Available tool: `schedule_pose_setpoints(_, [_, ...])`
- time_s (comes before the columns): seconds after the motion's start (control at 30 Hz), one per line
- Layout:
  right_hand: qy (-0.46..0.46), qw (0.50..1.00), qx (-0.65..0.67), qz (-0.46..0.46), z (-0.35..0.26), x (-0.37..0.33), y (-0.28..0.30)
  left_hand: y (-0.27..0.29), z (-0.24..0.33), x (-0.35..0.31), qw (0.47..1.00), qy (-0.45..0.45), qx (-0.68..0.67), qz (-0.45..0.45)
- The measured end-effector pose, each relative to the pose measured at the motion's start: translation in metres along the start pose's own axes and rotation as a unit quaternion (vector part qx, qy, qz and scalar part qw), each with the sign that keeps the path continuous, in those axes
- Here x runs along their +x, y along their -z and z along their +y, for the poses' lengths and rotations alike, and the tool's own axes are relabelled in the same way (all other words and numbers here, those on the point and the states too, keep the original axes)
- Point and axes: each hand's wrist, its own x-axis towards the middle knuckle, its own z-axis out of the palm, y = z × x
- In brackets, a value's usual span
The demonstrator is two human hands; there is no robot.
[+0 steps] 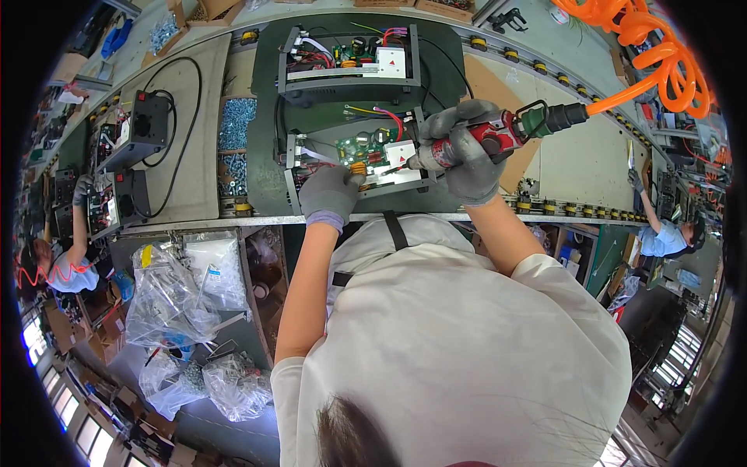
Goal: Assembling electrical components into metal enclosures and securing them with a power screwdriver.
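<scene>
My right hand point(473, 159), in a grey glove, is wrapped round a red air screwdriver point(492, 137). The tool lies almost level, its bit pointing left over the near open electronics unit point(389, 184). Inside that unit are a green circuit board point(352, 149), a white plate point(401, 153) and a copper-coloured coil point(358, 168). My left hand point(331, 193), gloved too, rests at the unit's near left edge beside the coil. Its fingers are closed, and whatever is between them is hidden. A second open unit point(350, 66) sits just beyond, on the same green board point(268, 31).
An orange coiled air hose point(661, 66) runs from the tool to the upper right. Bins of screws point(237, 124) stand left of the green board. Black-cased units point(144, 128) with a cable lie farther left. Co-workers point(669, 233) are at both sides. Plastic bags point(167, 296) lie below the bench.
</scene>
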Motion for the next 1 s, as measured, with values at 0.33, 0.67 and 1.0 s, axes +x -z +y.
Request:
schedule_pose_setpoints(0.33, [-0.001,0.995,-0.047,-0.085,0.017,-0.008,0.004,-0.004,-0.002,0.000,1.000,-0.001,-0.005,0.016])
schedule_pose_setpoints(0.67, [-0.014,0.988,-0.075,-0.136,0.017,-0.011,-0.018,0.004,-0.002,-0.002,1.000,0.004,-0.027,-0.012])
schedule_pose_setpoints(1.0, [-0.067,0.970,-0.087,-0.216,0.026,-0.018,-0.020,0.006,-0.002,0.000,0.997,0.025,-0.054,-0.040])
